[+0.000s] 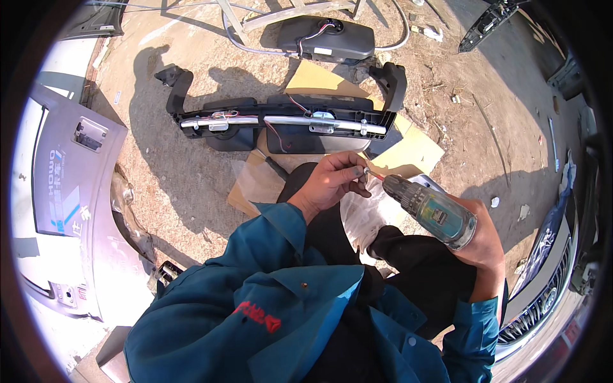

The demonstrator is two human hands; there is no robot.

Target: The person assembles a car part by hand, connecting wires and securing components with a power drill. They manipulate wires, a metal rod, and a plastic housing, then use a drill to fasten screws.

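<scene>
My right hand [479, 239] is closed around a cordless drill [434, 214] with a dark chuck and a teal-and-grey body. Its thin reddish bit [378, 176] points left toward my left hand [333, 182]. Thumb and fingers of that hand pinch a small metal screw [366, 170] right at the bit's tip. Just beyond my hands lies a black truck mirror assembly [290, 135] with a silver tube along it, red wires and a bent arm at each end. A dark-handled tool [273, 166] lies on the ground, left of my left hand.
Cardboard pieces [415, 150] lie under and beside the mirror assembly. Farther off, a black housing [325, 41] with wires rests by a metal frame [239, 22]. A mauve vehicle panel [105, 185] stands at the left. A grille [543, 306] is at the lower right.
</scene>
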